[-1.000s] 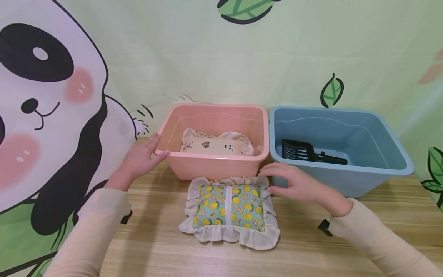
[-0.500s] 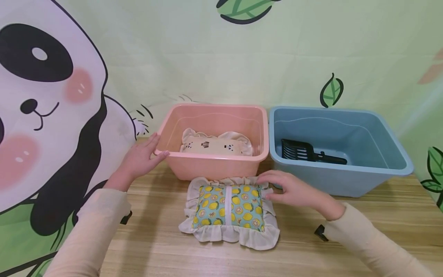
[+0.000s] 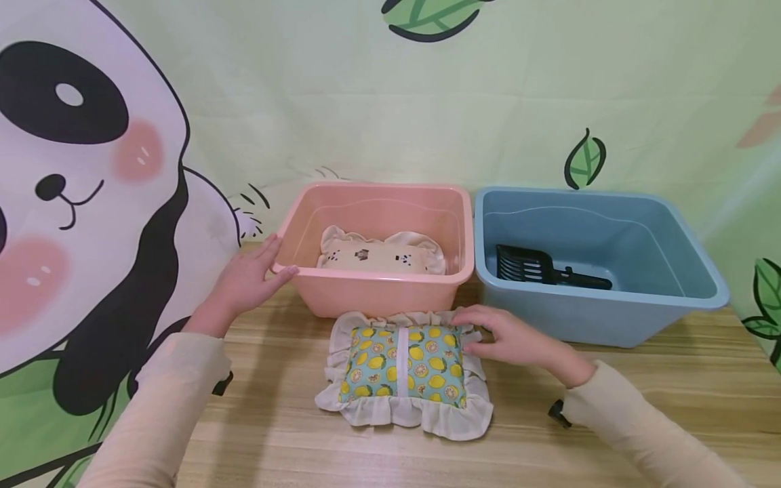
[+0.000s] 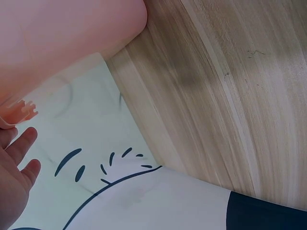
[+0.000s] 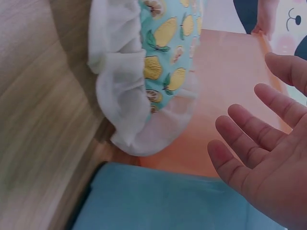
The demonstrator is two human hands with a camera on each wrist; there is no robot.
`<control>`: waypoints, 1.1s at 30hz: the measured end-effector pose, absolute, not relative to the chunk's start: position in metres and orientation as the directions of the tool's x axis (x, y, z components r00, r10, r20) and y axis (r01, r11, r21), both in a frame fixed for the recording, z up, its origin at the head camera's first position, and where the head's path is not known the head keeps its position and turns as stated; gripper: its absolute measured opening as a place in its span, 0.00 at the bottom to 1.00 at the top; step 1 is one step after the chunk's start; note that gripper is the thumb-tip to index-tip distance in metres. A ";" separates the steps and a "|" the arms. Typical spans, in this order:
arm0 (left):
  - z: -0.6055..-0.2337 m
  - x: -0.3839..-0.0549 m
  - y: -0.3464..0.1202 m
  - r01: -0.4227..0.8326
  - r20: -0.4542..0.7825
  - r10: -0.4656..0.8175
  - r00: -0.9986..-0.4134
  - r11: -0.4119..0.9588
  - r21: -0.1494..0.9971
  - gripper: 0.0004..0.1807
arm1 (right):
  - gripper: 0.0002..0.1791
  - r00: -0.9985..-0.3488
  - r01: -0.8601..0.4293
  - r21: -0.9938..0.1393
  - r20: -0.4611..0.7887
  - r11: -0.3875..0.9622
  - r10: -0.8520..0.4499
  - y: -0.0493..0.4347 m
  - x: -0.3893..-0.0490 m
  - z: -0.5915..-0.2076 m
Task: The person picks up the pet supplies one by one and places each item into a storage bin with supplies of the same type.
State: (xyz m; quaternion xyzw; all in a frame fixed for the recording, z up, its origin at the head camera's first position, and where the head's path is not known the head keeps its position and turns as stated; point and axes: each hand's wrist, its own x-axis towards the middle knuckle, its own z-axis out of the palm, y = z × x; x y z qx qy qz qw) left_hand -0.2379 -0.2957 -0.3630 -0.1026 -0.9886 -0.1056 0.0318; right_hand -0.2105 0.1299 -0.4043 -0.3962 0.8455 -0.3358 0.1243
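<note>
My left hand rests at the left front corner of a pink tub, with fingers extended along its rim. The left wrist view shows those fingertips just by the tub's edge. Before the tub lies a small cushion with lemon print, white ruffles and a pale centre strip. At its upper right corner hovers my right hand. In the right wrist view its fingers are spread, apart from the ruffle, with nothing held. A cream ruffled cushion sits inside the pink tub, partly hidden by the front wall.
A blue tub stands right of the pink one, holding a black slotted scoop. Both are on a wood-grain table. Behind hangs a green backdrop with a panda and leaves.
My right hand has moved slightly left and down, away from the blue tub's front and toward the lemon cushion's corner. The left hand, tubs and cushions have stayed in place.
</note>
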 end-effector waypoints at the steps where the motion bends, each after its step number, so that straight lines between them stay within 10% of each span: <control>1: -0.363 -0.238 -0.296 0.208 0.086 0.194 -0.977 0.957 0.203 0.43 | 0.21 -0.657 -0.582 -0.667 0.049 0.465 -0.752 0.130 -0.211 -0.406; 33: -0.364 -0.238 -0.295 0.199 0.083 0.185 -0.979 0.959 0.203 0.43 | 0.23 -0.711 -0.440 -0.760 -0.031 0.478 -0.703 0.124 -0.228 -0.449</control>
